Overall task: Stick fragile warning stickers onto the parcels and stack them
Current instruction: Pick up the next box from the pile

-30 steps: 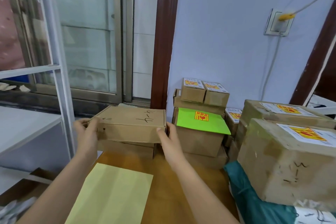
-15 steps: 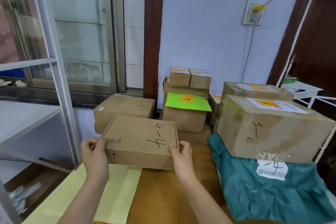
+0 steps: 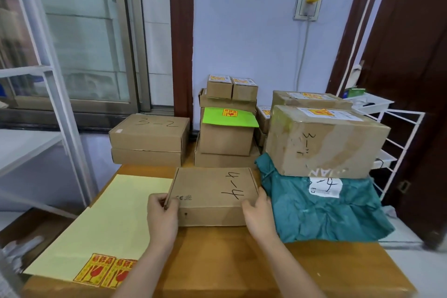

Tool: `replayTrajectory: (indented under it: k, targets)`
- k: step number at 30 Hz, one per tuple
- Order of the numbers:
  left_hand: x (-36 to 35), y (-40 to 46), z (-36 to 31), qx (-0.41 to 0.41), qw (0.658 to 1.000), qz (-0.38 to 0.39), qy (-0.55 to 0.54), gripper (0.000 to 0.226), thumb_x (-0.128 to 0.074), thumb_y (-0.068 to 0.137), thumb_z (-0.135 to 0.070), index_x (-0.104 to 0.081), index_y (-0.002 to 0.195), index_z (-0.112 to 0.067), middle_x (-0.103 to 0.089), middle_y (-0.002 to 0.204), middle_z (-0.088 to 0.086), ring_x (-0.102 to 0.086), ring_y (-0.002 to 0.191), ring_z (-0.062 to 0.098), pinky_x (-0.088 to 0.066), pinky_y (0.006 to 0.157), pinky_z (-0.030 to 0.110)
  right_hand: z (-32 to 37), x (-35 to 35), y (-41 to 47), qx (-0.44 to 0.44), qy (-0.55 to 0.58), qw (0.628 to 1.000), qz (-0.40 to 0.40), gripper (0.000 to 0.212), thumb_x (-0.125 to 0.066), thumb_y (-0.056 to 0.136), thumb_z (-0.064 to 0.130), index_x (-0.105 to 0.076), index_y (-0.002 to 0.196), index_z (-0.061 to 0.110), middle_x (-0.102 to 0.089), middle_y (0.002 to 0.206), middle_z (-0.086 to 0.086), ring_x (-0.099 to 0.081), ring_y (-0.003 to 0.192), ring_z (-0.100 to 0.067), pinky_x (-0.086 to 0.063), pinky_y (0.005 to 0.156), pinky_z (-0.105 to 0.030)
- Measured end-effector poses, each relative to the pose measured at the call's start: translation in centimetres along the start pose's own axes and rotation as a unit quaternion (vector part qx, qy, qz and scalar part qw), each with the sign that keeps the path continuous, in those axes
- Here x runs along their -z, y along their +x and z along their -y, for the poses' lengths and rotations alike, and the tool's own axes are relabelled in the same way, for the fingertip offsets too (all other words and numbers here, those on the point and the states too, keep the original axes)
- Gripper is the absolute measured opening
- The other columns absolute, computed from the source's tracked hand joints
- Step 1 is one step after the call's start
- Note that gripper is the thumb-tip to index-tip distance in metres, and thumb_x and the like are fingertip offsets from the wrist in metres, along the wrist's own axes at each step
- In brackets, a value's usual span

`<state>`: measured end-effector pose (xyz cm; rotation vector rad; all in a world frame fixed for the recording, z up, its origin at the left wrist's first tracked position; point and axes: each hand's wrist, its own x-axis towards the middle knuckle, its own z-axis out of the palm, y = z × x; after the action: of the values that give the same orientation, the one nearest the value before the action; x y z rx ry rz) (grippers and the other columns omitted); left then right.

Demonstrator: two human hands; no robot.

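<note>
Nearest: yellow backing sheet point(image 3: 96, 225) lies on wooden table point(image 3: 229, 261), two fragile stickers point(image 3: 106, 271) left at its near edge, unpeeled. Both hands hold flat carton marked "4-4" point(image 3: 212, 195): left hand point(image 3: 162, 220) grips near-left corner, thumb on lid; right hand point(image 3: 260, 216) wraps near-right corner, fingers curled over the edge. Change vs 1 s ago: carton was atop the "3-2" box stack point(image 3: 148, 139) at the back, lifted off at 0.5 s, now brought fwd to centre of table, partly over the sheet's right edge. Appears to rest on the table, though contact under the base can't be confirmed from this angle. Lid bears no sticker. Judgement: fetch step done; sticker application is next, stacking after. Right of it, touching or nearly so: teal poly mailer point(image 3: 326, 213) w/ large labelled carton point(image 3: 324, 143) on top. Farther back: stickered parcels by the wall, incl. one w/ green sheet point(image 3: 229, 117).
</note>
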<state>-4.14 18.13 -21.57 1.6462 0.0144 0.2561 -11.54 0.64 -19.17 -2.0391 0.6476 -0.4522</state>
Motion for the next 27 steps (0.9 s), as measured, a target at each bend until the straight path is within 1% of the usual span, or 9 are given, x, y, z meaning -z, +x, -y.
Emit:
replayTrajectory:
  k: [5, 8, 11, 15, 18, 19, 21, 23, 27]
  targets:
    - [0.4, 0.1, 0.4, -0.032, 0.99, 0.084, 0.11, 0.023, -0.062, 0.09, -0.02, -0.046, 0.105, -0.013, -0.055, 0.104, 0.003, -0.054, 0.095, 0.02, -0.046, 0.072, 0.027, -0.1, 0.3, -1.1, 0.027, -0.106, 0.994, 0.017, 0.06, -0.046, 0.097, 0.016, -0.018, 0.147, 0.001, -0.018, 0.154, -0.014, -0.024, 0.139, -0.028, -0.022, 0.111, -0.026]
    - [1.2, 0.3, 0.1, -0.044, 0.981, 0.118, 0.151, 0.034, -0.064, 0.089, -0.028, -0.045, 0.112, -0.013, -0.053, 0.108, 0.0, -0.052, 0.096, 0.018, -0.05, 0.08, 0.032, -0.1, 0.2, -1.7, 0.039, -0.122, 0.991, 0.022, 0.046, -0.042, 0.098, 0.015, -0.031, 0.139, -0.002, -0.011, 0.156, -0.014, -0.019, 0.142, -0.028, -0.019, 0.112, -0.025]
    - [2.0, 0.6, 0.0, -0.049, 0.971, 0.151, 0.178, 0.034, -0.062, 0.09, -0.031, -0.048, 0.115, -0.014, -0.055, 0.112, 0.0, -0.053, 0.103, 0.018, -0.05, 0.086, 0.034, -0.2, 0.3, -1.8, 0.045, -0.125, 0.991, 0.021, 0.047, -0.041, 0.099, 0.017, -0.03, 0.141, -0.001, -0.007, 0.157, -0.013, -0.015, 0.144, -0.027, -0.016, 0.112, -0.023]
    - [4.2, 1.4, 0.2, -0.071, 0.967, 0.121, 0.213, 0.027, -0.041, 0.1, -0.013, -0.055, 0.122, -0.007, -0.057, 0.127, 0.01, -0.05, 0.121, 0.027, -0.041, 0.1, 0.037, -0.8, -0.2, -1.8, 0.113, -0.193, 0.974, -0.014, 0.049, -0.039, 0.1, 0.016, -0.027, 0.146, 0.003, 0.0, 0.158, -0.009, -0.008, 0.146, -0.024, -0.01, 0.114, -0.022]
    - [6.3, 2.1, 0.9, -0.084, 0.953, 0.098, 0.274, 0.032, -0.036, 0.098, -0.002, -0.059, 0.121, -0.003, -0.054, 0.133, 0.014, -0.047, 0.126, 0.03, -0.036, 0.106, 0.038, -1.0, -1.4, -2.7, 0.205, -0.27, 0.94, -0.038, 0.046, -0.044, 0.095, 0.01, -0.04, 0.14, 0.003, -0.016, 0.156, -0.015, -0.006, 0.147, -0.027, 0.006, 0.114, -0.032]
    - [6.8, 2.3, 1.2, -0.088, 0.944, 0.1, 0.301, 0.032, -0.037, 0.098, -0.002, -0.059, 0.121, -0.003, -0.054, 0.134, 0.014, -0.046, 0.127, 0.03, -0.035, 0.107, 0.038, -0.8, -1.9, -3.3, 0.226, -0.286, 0.931, -0.035, 0.04, -0.05, 0.091, 0.008, -0.05, 0.131, 0.003, -0.025, 0.153, -0.018, -0.014, 0.146, -0.03, 0.004, 0.115, -0.036]
    - [7.7, 2.6, 1.9, -0.095, 0.926, 0.108, 0.349, 0.032, -0.039, 0.098, -0.004, -0.059, 0.123, -0.005, -0.052, 0.137, 0.012, -0.046, 0.128, 0.029, -0.035, 0.108, 0.038, -0.4, -3.2, -4.5, 0.269, -0.303, 0.914, -0.026, 0.03, -0.067, 0.079, 0.008, -0.064, 0.11, 0.008, -0.046, 0.141, -0.017, -0.036, 0.137, -0.032, -0.019, 0.114, -0.045]
    - [8.3, 2.8, 2.5, -0.099, 0.917, 0.116, 0.369, 0.033, -0.039, 0.098, -0.005, -0.058, 0.125, -0.007, -0.05, 0.14, 0.011, -0.044, 0.13, 0.027, -0.034, 0.109, 0.037, 0.0, -4.8, -5.7, 0.329, -0.289, 0.899, 0.004, 0.031, -0.071, 0.076, 0.011, -0.066, 0.107, 0.012, -0.051, 0.137, -0.012, -0.045, 0.132, -0.029, -0.032, 0.11, -0.043]
    - [9.4, 2.8, 2.9, -0.11, 0.9, 0.129, 0.401, 0.035, -0.042, 0.099, -0.014, -0.053, 0.132, -0.011, -0.045, 0.145, 0.007, -0.04, 0.133, 0.023, -0.03, 0.111, 0.034, 0.9, -7.1, -7.2, 0.374, -0.234, 0.888, 0.126, 0.049, -0.03, 0.086, 0.025, -0.058, 0.123, 0.008, -0.044, 0.14, -0.008, -0.043, 0.13, -0.025, -0.04, 0.105, -0.037]
